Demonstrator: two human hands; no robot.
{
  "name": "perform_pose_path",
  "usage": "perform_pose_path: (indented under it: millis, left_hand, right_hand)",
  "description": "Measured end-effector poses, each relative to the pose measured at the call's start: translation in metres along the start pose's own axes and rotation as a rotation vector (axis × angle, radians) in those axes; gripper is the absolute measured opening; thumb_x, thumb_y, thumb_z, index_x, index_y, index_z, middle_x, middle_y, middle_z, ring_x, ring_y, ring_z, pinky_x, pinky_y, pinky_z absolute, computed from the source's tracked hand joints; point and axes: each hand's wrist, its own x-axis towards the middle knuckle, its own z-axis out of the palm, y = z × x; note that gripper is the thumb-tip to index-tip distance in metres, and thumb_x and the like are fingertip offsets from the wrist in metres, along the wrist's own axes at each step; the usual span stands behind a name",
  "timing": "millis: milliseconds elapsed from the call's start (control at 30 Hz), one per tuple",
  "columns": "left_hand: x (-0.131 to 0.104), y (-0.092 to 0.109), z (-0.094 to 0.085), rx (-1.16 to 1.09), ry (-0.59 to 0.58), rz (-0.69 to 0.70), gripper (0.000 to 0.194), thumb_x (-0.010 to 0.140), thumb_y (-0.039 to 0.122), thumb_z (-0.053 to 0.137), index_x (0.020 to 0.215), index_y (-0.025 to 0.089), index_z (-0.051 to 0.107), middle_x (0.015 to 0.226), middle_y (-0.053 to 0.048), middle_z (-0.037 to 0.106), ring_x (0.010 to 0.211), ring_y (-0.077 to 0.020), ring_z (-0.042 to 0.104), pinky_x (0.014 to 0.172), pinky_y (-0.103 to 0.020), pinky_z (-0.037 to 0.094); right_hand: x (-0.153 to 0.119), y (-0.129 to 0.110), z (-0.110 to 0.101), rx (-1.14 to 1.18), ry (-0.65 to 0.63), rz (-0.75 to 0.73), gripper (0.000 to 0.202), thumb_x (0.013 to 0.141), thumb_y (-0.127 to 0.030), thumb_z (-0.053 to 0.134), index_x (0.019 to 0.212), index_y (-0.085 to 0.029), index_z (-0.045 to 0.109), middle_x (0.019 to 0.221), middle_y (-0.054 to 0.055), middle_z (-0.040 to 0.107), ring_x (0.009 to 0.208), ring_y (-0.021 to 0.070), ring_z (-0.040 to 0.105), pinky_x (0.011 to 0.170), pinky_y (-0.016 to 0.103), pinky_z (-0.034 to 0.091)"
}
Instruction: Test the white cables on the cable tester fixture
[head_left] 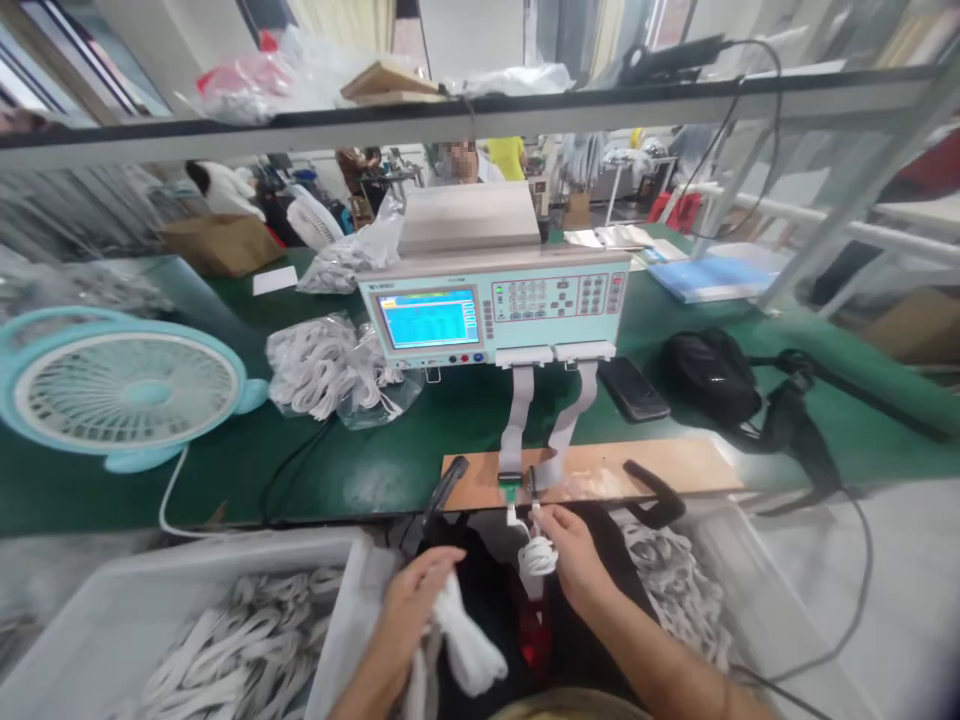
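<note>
At the bench (360, 480), my right fingers (553, 520) pinch a coiled white cable (538, 556) by one plug (535, 511); my left fingers (441, 558) curl round a white cable bundle (471, 642).

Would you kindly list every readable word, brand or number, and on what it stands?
None can be read with certainty.
Instrument: brand mark, upper left, blurred.
Screen: characters too small.
Keypad: key labels too small.
White cable bundle in the left hand: no lettering visible.
</note>
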Motion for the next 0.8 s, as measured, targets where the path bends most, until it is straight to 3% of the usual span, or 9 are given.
perform_pose_path:
  millis: [100, 200, 300, 433, 567, 633, 700, 767, 800]
  left_hand:
    - [0.018, 0.018, 0.061, -0.236, -0.270, 0.017, 0.042, 0.072, 0.053, 0.057, 0.086, 0.015, 0.071, 0.073, -0.005, 0.068, 0.069, -0.0187, 0.060, 0.064, -0.026, 0.045]
    - [0.026, 0.026, 0.085, -0.391, -0.305, -0.005, 0.036, 0.072, 0.047, 0.062, 0.078, 0.012, 0.069, 0.065, -0.003, 0.064, 0.064, -0.0163, 0.056, 0.061, -0.023, 0.042]
    - [0.019, 0.024, 0.090, -0.410, -0.260, -0.027, 0.030, 0.071, 0.042, 0.064, 0.068, 0.012, 0.066, 0.060, -0.001, 0.059, 0.059, -0.0140, 0.052, 0.057, -0.021, 0.039]
    - [-0.003, 0.011, 0.095, -0.392, -0.302, -0.019, 0.028, 0.075, 0.040, 0.062, 0.066, 0.014, 0.061, 0.062, 0.001, 0.056, 0.060, -0.0117, 0.049, 0.057, -0.019, 0.039]
    - [-0.018, 0.005, 0.097, -0.451, -0.314, -0.136, 0.036, 0.077, 0.049, 0.058, 0.069, 0.014, 0.061, 0.054, 0.005, 0.045, 0.049, -0.0076, 0.041, 0.047, -0.017, 0.034]
    - [-0.021, 0.005, 0.098, -0.499, -0.315, -0.232, 0.042, 0.077, 0.056, 0.054, 0.069, 0.015, 0.060, 0.051, 0.006, 0.041, 0.043, -0.0071, 0.038, 0.042, -0.017, 0.032]
    - [-0.021, 0.004, 0.099, -0.508, -0.316, -0.278, 0.045, 0.075, 0.060, 0.052, 0.069, 0.015, 0.059, 0.050, 0.006, 0.041, 0.042, -0.0075, 0.039, 0.040, -0.018, 0.033]
    - [-0.021, 0.004, 0.104, -0.470, -0.319, -0.269, 0.046, 0.074, 0.060, 0.053, 0.070, 0.016, 0.060, 0.051, 0.005, 0.044, 0.041, -0.0080, 0.041, 0.040, -0.019, 0.035]
    - [-0.021, 0.005, 0.107, -0.442, -0.320, -0.253, 0.046, 0.074, 0.061, 0.053, 0.070, 0.016, 0.061, 0.051, 0.005, 0.046, 0.041, -0.0084, 0.043, 0.041, -0.019, 0.037]
  right_hand:
    - [0.001, 0.000, 0.000, 0.023, 0.000, -0.004, 0.034, 0.063, -0.042, 0.074, 0.056, -0.015, 0.054, 0.049, -0.004, 0.047, 0.046, 0.0087, 0.037, 0.048, 0.023, 0.029]
    - [0.004, 0.002, -0.001, 0.039, 0.003, -0.020, 0.036, 0.060, -0.043, 0.075, 0.057, -0.015, 0.053, 0.051, -0.004, 0.049, 0.048, 0.0093, 0.038, 0.051, 0.023, 0.031]
    - [0.000, 0.005, 0.000, 0.061, -0.022, -0.002, 0.037, 0.061, -0.045, 0.073, 0.057, -0.017, 0.049, 0.051, -0.005, 0.047, 0.048, 0.0094, 0.038, 0.051, 0.023, 0.030]
    - [-0.018, -0.001, -0.010, -0.033, -0.100, 0.037, 0.038, 0.064, -0.045, 0.070, 0.056, -0.019, 0.044, 0.050, -0.006, 0.042, 0.047, 0.0085, 0.033, 0.049, 0.022, 0.027]
    - [-0.029, -0.027, -0.065, -0.325, -0.125, 0.042, 0.033, 0.071, -0.045, 0.062, 0.058, -0.019, 0.046, 0.050, -0.005, 0.042, 0.047, 0.0098, 0.034, 0.048, 0.022, 0.025]
    - [-0.031, -0.043, -0.102, -0.628, -0.080, -0.069, 0.031, 0.073, -0.043, 0.059, 0.057, -0.020, 0.047, 0.051, -0.004, 0.043, 0.050, 0.0124, 0.038, 0.050, 0.024, 0.028]
    - [-0.035, -0.057, -0.129, -0.974, 0.107, -0.278, 0.022, 0.073, -0.038, 0.059, 0.064, -0.020, 0.054, 0.062, 0.000, 0.050, 0.061, 0.0170, 0.046, 0.059, 0.028, 0.035]
    - [-0.045, -0.063, -0.136, -1.156, 0.199, -0.431, 0.015, 0.075, -0.034, 0.059, 0.078, -0.020, 0.060, 0.079, 0.005, 0.056, 0.075, 0.0211, 0.051, 0.069, 0.033, 0.039]
    - [-0.051, -0.062, -0.132, -1.172, 0.156, -0.450, 0.016, 0.077, -0.032, 0.058, 0.087, -0.020, 0.060, 0.087, 0.007, 0.056, 0.080, 0.0220, 0.052, 0.074, 0.034, 0.040]
